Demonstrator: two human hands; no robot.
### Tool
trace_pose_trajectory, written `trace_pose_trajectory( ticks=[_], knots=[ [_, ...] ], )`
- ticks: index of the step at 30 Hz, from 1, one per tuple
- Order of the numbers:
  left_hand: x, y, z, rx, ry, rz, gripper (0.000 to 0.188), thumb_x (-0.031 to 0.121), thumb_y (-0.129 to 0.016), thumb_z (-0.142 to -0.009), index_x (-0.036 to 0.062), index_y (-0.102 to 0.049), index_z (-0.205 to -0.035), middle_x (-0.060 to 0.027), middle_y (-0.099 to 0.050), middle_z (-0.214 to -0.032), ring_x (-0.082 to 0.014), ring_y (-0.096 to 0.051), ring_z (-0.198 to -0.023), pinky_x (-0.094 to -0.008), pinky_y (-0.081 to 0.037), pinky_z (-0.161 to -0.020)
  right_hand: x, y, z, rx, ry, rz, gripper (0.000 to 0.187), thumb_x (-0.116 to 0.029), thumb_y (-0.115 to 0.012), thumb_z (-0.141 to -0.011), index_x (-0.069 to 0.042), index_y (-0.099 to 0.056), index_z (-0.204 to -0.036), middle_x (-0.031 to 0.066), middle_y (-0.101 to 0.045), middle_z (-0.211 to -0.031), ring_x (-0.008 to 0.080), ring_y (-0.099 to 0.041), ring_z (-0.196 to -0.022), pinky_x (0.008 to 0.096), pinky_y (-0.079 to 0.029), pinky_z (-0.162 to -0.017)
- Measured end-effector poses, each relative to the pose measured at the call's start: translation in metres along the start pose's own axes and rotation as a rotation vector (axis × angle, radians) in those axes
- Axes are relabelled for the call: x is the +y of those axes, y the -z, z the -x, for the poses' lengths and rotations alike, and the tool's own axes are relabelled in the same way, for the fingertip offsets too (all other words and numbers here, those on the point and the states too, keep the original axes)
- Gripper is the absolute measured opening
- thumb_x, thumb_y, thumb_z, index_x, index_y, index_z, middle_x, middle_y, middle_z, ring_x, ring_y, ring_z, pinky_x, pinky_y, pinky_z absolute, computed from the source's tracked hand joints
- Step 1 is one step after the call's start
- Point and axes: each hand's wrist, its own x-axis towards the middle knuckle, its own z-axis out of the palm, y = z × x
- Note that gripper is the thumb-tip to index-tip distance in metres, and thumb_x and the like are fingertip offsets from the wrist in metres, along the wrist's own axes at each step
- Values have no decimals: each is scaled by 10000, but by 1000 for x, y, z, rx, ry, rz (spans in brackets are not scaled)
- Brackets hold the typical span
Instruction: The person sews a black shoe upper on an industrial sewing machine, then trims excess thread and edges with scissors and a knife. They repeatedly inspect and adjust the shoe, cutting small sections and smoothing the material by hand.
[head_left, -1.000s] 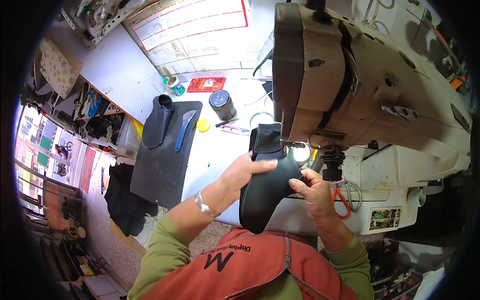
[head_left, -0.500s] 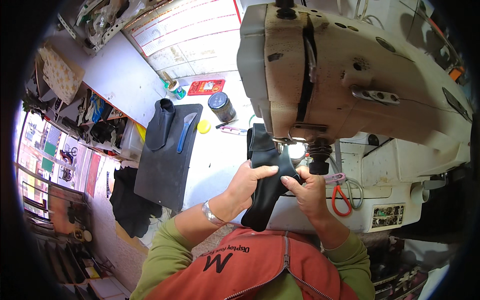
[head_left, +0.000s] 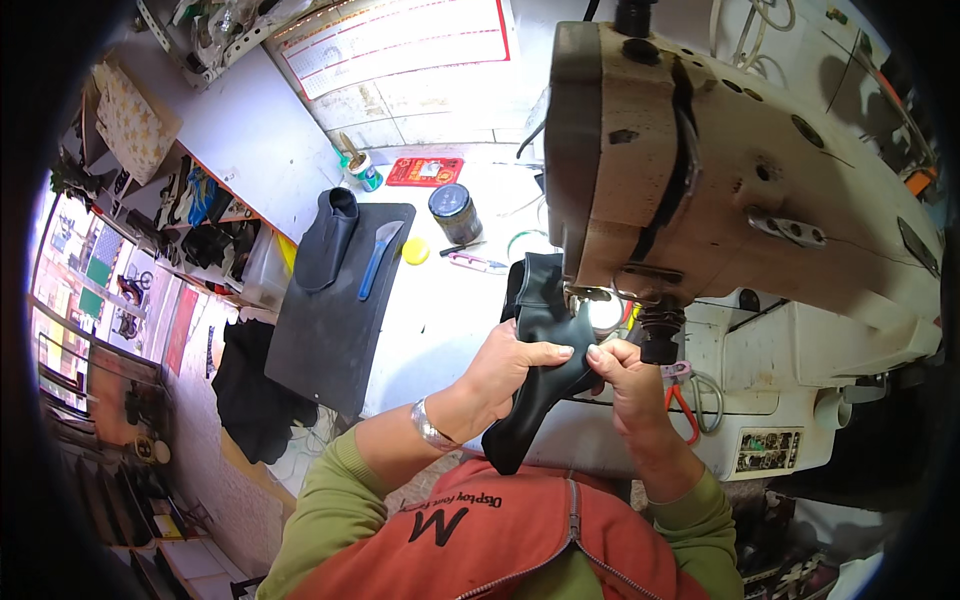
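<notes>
A black leather boot upper (head_left: 525,418) is in both my hands, beneath the head of a pale, worn sewing machine (head_left: 620,170). From its left side my left hand (head_left: 500,372) grips it, thumb flat on top and the other fingers hidden underneath. At the right edge, my right hand (head_left: 625,378) pinches the leather between thumb and fingers. Both thumb tips lie close together near the machine's needle area, where a lamp glows. The upper's wide top end points away from me and its narrow end hangs over the table's front edge. Whether the needle touches the leather I cannot tell.
Left on the white table lies a dark board (head_left: 325,335) with another black leather piece (head_left: 330,240) and a blue-handled knife (head_left: 378,262). A dark jar (head_left: 455,213) and a yellow disc (head_left: 416,250) stand beyond. Red-handled scissors (head_left: 682,410) lie right of my hands.
The whole view has shifted, so the machine appears farther right. My hands and the leather have moved slightly right with it, and my thumbs still press the leather.
</notes>
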Motion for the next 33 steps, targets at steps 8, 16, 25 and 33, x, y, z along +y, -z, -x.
trace_pose_trajectory(
  ticks=[8, 16, 25, 33],
  knots=[
    [4, 8, -8, -28, 13, -50, 232, -29, -676, -773, -31, -633, -1001, -109, -685, -923, -190, -682, -806, -309, -558, -750, -1, -3, 0, 24, 22, 49, 117, -130, -721, -843, -37, -669, -795, 4, -617, -689, 77, -552, -594, 217, -448, -517],
    [21, 14, -18, -70, 58, -101, 187, 11, -685, -819, -33, -641, -996, -113, -684, -927, -181, -675, -800, -301, -558, -745, -2, -13, 3, 94, 47, 77, 159, -142, -649, -903, -25, -638, -795, 19, -611, -719, 92, -535, -613, 236, -470, -586],
    [22, 21, -24, -95, 19, -147, 214, 26, -678, -825, -32, -641, -1027, -111, -686, -923, -166, -671, -775, -288, -557, -714, 3, -14, 6, 45, 75, 33, 121, -116, -679, -878, -16, -634, -825, 28, -621, -745, 100, -556, -616, 241, -484, -574],
    [43, 31, -45, -182, 48, -395, 292, 16, -689, -767, -55, -626, -1043, -116, -682, -924, -171, -659, -784, -290, -544, -726, 4, -24, 5, 102, 74, 51, 167, -143, -661, -897, -16, -624, -794, 34, -611, -686, 116, -574, -579, 242, -476, -525]
  ],
)
